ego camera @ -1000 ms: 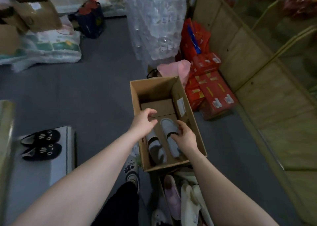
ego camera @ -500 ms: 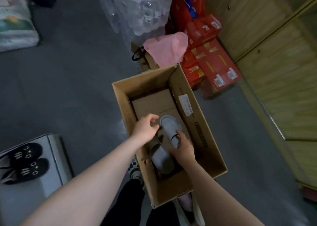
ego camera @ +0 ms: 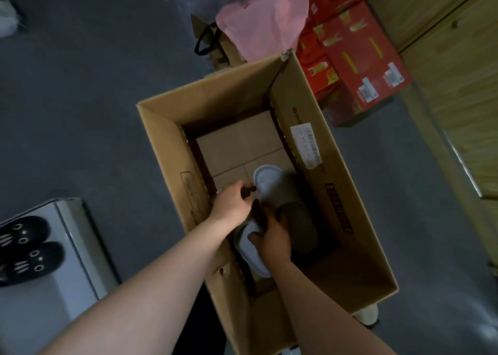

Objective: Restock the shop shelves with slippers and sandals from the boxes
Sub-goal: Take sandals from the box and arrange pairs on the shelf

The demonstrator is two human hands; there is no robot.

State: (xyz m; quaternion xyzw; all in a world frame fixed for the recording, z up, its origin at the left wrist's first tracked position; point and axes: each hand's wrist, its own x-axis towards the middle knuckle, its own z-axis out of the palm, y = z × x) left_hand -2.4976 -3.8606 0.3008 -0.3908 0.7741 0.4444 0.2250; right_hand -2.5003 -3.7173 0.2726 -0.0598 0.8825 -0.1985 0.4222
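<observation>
An open cardboard box (ego camera: 229, 96) is shown from above, standing on the grey floor (ego camera: 80, 112), with both forearms reaching down into it. Two grey slippers are seen on the box's bottom. The far grey slipper (ego camera: 266, 185) is laid with its pale insole up and its darker upper turned toward the viewer; the near grey slipper (ego camera: 249, 252) is laid just beside it, close to the left wall. The left hand (ego camera: 231, 205) is held with curled fingers, and a small dark piece (ego camera: 249, 190) between the two slippers is pinched by thumb and forefinger; what that piece is cannot be told. The right hand (ego camera: 273, 237) is curled over the edge of the near grey slipper, which is gripped by it. A white label (ego camera: 307, 146) is stuck on the box's right wall. To the left, a pair of black slippers (ego camera: 24, 249) is set on a white surface (ego camera: 72, 247). Behind the box, a pink bag (ego camera: 265, 20) and red cartons (ego camera: 361, 58) are seen, with wooden panelling (ego camera: 458, 85) on the right.
</observation>
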